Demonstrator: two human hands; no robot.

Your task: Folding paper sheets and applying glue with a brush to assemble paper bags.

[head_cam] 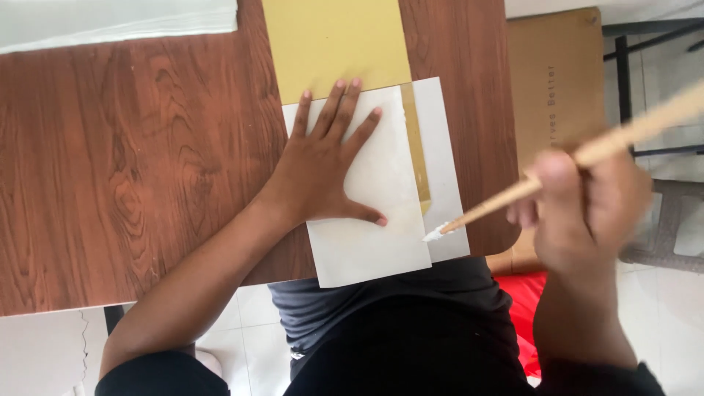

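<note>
Wood-grain desk (132, 169) fills most of the view, white tiled floor below and to the right. Left hand (323, 165) lies flat, fingers spread, palm down on a white sheet (381, 242) near the desk's front edge, holding nothing. Under it a second white sheet (444, 169) sticks out to the right, a strip of yellow showing between them. Yellow sheet (334, 44) runs toward the far edge. Right hand (587, 209) is closed around a wooden brush (616, 139), handle angled up right. White bristle tip touches the right edge of the top sheet, near the lower corner. Brown cardboard piece (554, 81) sits just right of the desk. Red item (524, 304) on the floor by the person's lap.
</note>
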